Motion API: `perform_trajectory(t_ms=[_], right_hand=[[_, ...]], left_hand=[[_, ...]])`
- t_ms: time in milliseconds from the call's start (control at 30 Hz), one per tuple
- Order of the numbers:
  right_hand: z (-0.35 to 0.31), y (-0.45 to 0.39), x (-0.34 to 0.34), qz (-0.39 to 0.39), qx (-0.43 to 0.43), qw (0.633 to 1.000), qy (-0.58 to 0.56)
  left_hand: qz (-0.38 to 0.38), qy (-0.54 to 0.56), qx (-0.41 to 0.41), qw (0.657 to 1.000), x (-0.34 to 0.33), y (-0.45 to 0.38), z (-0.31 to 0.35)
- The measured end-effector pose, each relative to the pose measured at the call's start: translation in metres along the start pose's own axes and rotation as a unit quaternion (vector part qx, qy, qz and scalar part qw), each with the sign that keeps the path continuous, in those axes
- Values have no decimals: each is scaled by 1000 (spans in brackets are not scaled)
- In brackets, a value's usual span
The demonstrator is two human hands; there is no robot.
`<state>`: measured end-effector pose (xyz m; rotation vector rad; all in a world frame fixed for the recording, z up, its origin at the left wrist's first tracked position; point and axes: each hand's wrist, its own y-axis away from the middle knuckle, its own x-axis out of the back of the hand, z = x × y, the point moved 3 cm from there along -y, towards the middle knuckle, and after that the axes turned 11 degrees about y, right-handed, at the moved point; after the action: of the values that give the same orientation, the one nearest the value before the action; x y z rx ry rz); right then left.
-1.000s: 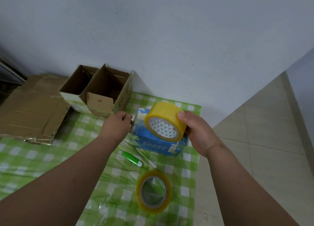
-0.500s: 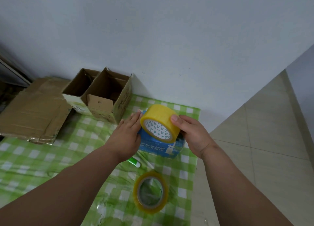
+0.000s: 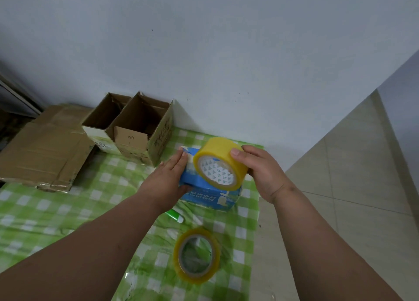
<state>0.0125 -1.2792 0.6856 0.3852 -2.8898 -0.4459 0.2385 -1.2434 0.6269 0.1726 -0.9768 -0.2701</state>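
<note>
Two hands at the far right corner of the green-checked table [image 3: 68, 210], one roll of tape lifted.

My right hand [image 3: 263, 176] grips the yellow tape roll [image 3: 218, 164], thumb on top, and holds it on edge just over the blue box [image 3: 210, 197]; I cannot tell whether roll and box touch. My left hand [image 3: 167, 180] lies with straight fingers against the box's left side and holds nothing. The roll hides most of the box top, and the print on the box is too small to read. My left forearm covers all but the tip of a green pen [image 3: 175, 217]. A second tape roll [image 3: 196, 255] lies flat near the table's right edge, with tiled floor [image 3: 340, 187] beyond. Two open cartons [image 3: 140, 124] and flattened cardboard [image 3: 45, 146] crowd the far left. Open cloth lies near left.
</note>
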Motion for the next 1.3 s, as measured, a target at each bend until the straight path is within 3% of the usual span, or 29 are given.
perform_trajectory(t_ms=[333, 533, 700, 967, 1300], right_hand=[[-1, 12, 55, 78, 23, 995, 66], [0, 11, 64, 69, 21, 987, 142], [9, 3, 82, 63, -2, 958, 278], [45, -1, 70, 53, -51, 928, 366], [40, -18, 60, 11, -59, 895, 442]], left_hand=[[13, -2, -6, 1000, -5, 0, -5], [17, 0, -13, 1000, -8, 0, -6], [11, 0, -6, 1000, -5, 0, -8], [29, -18, -17, 999, -8, 4, -7], [44, -89, 14, 995, -9, 5, 11]])
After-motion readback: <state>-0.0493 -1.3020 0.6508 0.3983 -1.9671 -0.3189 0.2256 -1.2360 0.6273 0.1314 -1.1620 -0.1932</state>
